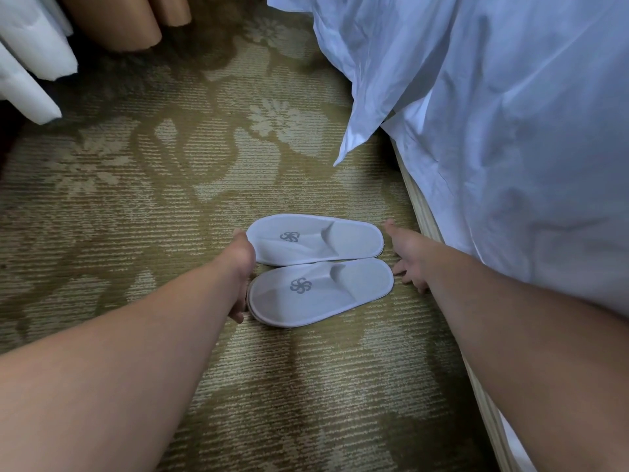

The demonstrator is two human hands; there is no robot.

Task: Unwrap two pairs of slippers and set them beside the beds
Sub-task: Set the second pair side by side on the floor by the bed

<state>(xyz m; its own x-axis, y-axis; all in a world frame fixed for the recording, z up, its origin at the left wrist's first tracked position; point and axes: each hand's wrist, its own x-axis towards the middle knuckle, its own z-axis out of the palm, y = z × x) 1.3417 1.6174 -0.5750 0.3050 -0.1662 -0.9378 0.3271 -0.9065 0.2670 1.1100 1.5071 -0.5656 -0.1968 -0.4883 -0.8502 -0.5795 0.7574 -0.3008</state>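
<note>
L grip [242,267] loose, pressing toes of slipper pair [316,267] on carpet [170,185]; R grip [410,258] splayed, empty, beside heels

palm of left hand [242,264] hidden, bed [510,148] cropped

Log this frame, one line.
slippers: unwrapped pair, side by side, carpet, beside bed | left hand: at toes | right hand: open, at heels

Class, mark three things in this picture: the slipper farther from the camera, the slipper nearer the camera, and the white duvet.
far slipper [313,240]: head view, upper, right of logo.
near slipper [320,291]: head view, upper, right of logo.
duvet [510,131]: head view, its draped middle.
</note>
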